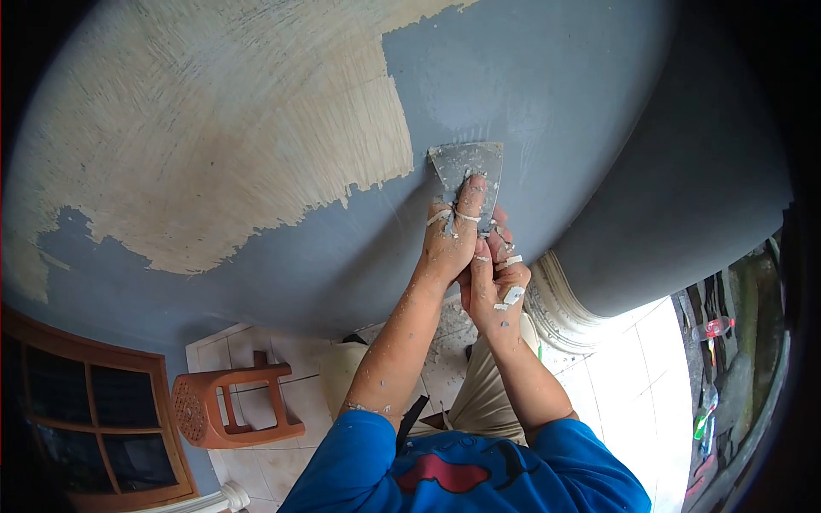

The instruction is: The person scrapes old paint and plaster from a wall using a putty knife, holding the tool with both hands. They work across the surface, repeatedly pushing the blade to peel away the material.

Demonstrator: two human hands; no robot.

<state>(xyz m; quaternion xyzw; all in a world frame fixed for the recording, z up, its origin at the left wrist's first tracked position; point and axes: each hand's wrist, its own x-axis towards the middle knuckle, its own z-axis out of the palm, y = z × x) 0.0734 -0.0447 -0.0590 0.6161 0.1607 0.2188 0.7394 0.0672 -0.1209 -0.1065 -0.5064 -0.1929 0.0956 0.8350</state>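
Note:
A wide-bladed paint scraper (483, 160) stands against the grey-painted wall (547, 103), its flat edge touching the paint. My left hand (449, 235) is closed on it, thumb pressed along the blade. Just below and to the right, my right hand (498, 282) is closed around the lower part of the tool; the handle is hidden by my fingers. Paint flakes and pale strips cling to both hands and forearms. Left of the blade, a large beige patch (282, 128) shows where paint is off, with a ragged border.
A dark grey round column (684, 197) with a moulded base (560, 299) rises on the right. A brown plastic stool (201, 410) appears tipped on the tiled floor (291, 470). Paint debris lies near my feet. A wood-framed window (98, 427) is at lower left.

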